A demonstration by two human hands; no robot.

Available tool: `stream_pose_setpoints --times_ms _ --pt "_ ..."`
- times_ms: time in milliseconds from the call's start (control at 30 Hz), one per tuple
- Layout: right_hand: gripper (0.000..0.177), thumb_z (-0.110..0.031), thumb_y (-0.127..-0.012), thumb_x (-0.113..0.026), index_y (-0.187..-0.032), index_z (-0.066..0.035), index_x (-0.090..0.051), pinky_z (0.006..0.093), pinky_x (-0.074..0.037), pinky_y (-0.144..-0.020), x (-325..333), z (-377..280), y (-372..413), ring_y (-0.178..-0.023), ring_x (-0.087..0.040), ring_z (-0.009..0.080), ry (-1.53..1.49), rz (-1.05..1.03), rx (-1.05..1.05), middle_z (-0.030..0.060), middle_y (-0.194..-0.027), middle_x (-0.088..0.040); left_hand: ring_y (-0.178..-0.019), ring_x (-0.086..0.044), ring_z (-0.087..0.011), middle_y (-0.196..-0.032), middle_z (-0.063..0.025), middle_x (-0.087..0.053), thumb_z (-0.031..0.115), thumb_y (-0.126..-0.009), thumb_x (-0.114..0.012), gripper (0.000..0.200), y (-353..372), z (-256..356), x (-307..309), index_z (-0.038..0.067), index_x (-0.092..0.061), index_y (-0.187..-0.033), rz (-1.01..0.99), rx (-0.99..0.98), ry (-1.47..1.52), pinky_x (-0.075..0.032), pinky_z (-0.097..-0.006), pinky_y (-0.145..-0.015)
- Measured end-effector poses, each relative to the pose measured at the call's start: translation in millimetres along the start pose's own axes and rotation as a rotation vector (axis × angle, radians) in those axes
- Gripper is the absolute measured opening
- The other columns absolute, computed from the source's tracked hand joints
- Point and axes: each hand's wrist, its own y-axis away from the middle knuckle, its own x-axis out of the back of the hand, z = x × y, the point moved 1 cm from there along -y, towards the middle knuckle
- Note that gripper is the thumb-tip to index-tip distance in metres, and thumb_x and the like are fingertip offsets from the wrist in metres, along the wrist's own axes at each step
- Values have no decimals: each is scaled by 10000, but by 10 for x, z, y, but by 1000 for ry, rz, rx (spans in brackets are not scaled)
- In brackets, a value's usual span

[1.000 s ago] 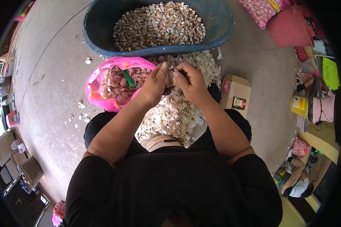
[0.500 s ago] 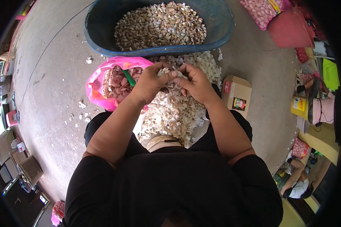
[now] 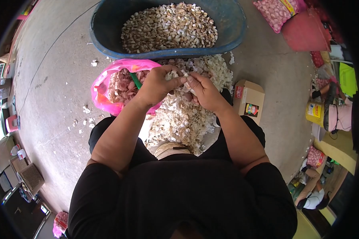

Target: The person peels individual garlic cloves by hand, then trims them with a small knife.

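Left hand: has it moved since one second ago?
Yes. The left hand, holding garlic, has shifted slightly toward the pink bag, covering more of it.

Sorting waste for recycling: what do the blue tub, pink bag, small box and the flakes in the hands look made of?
Blue tub: probably moulded plastic; smooth matt wall, rolled rim.
Pink bag: thin plastic film; glossy, crumpled, translucent.
Box: cardboard, it seems; brown, printed labels, folded edges.
Flakes: papery dry garlic skin, likely; thin, curled, off-white.

Bright even daylight; soft shadows; strong fisheye bending with black vignette at the edges; centre sharp.
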Motion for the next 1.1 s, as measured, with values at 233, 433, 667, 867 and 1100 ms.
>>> stream_pose_setpoints --times_ms 233,433,667,867,1100 --pt "273 -250 -894 -406 -908 4 -504 264 -388 -446 -227 -113 195 -462 -481 127 183 129 27 40 -577 -494 -588 -479 -56 -676 -7 -551 161 -750 -641 205 270 151 34 2 -570 -856 -14 89 -19 -410 -209 -527" --pt "227 -205 -859 -452 -834 13 -509 372 -399 -509 -493 -330 572 -552 -535 329 561 311 373 181 -591 -519 -603 -485 -50 -691 -17 -564 135 -736 -643 210 745 326 -81 -23 -578 -858 -44 -4 -94 -415 -222 -545" --pt "227 -208 -843 -483 -778 5 -531 336 -390 -510 -712 -512 1200 -522 -506 266 552 158 285 159 -583 -515 -618 -576 -179 -682 -165 -594 201 -674 -673 384 1325 474 -224 -75 -576 -922 3 -236 -366 -447 -305 -604" --pt "244 -219 -827 -504 -757 8 -559 330 -388 -505 -906 -363 1667 -505 -489 251 479 32 244 162 -574 -512 -649 -592 -274 -696 -204 -582 130 -613 -668 277 1881 601 -408 -34 -599 -826 -35 -252 -498 -450 -326 -617" --pt "287 -220 -836 -489 -702 20 -570 362 -396 -500 -1054 -209 1967 -524 -533 301 531 83 479 191 -588 -535 -647 -592 -222 -695 -184 -590 111 -634 -645 212 2242 658 -592 -32 -601 -783 -62 -349 -528 -445 -309 -605"
